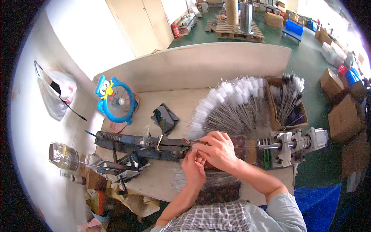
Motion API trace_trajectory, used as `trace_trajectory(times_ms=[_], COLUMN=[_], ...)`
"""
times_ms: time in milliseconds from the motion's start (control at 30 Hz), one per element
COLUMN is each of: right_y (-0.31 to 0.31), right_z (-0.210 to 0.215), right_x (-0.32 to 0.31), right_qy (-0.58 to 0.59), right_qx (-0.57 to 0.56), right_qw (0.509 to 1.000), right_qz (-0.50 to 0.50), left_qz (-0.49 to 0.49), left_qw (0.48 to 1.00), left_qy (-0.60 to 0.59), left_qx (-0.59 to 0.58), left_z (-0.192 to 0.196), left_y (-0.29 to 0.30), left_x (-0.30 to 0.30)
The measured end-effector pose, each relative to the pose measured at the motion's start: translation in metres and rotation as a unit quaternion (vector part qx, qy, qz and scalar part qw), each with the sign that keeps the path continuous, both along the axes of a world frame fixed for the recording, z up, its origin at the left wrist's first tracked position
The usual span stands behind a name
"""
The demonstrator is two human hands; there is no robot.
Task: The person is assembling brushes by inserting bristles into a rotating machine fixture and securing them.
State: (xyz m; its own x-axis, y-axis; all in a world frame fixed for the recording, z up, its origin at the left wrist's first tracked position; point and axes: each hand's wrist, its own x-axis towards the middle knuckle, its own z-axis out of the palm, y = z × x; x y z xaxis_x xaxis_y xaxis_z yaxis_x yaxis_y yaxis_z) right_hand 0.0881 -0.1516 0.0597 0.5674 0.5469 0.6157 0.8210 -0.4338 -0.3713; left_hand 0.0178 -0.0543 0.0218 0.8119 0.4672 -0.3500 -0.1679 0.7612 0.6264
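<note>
My left hand (193,168) and my right hand (218,150) meet at the middle of a long dark bench machine (170,147). The fingers of both are pinched together close to its clamp end, and whatever is between them is too small to make out. My right hand reaches over from the right, its thumb and fingertips beside those of the left. Just beyond my hands a wide fan of wire-stemmed brushes (232,102) with white bristle tips lies on the table. Below my wrists a bundle of loose wires (228,181) lies at the table's near side.
A motor with a shaft (309,141) stands at the machine's right end. Behind it sits a cardboard box (275,112) of dark-tipped brushes. A blue cartoon fan (119,102) and a black phone (165,119) lie left. A low board (201,63) edges the table's back.
</note>
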Motion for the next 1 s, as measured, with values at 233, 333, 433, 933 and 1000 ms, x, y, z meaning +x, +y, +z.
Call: trace_trajectory(times_ms=[233,333,433,933,1000], right_y=[-0.020,-0.021,-0.011,0.002,0.001], right_z=[0.000,0.003,0.006,-0.005,-0.005], right_x=[0.005,0.005,0.001,-0.007,-0.007], right_qy=[-0.015,-0.001,0.016,0.030,0.033], right_qx=[-0.005,-0.006,-0.002,0.027,0.023], right_qw=[1.000,1.000,0.999,0.999,0.999], right_qz=[0.023,0.028,0.030,-0.011,-0.023], left_qz=[-0.011,-0.009,-0.006,-0.011,-0.010], left_qw=[1.000,0.999,0.999,0.997,0.997], left_qy=[0.000,-0.001,-0.017,-0.043,-0.049], left_qx=[0.023,0.031,0.027,-0.055,-0.054], left_z=[0.004,0.005,-0.002,-0.013,-0.012], left_y=[-0.001,-0.003,0.002,0.006,0.005], left_x=[0.001,0.002,0.001,-0.001,-0.001])
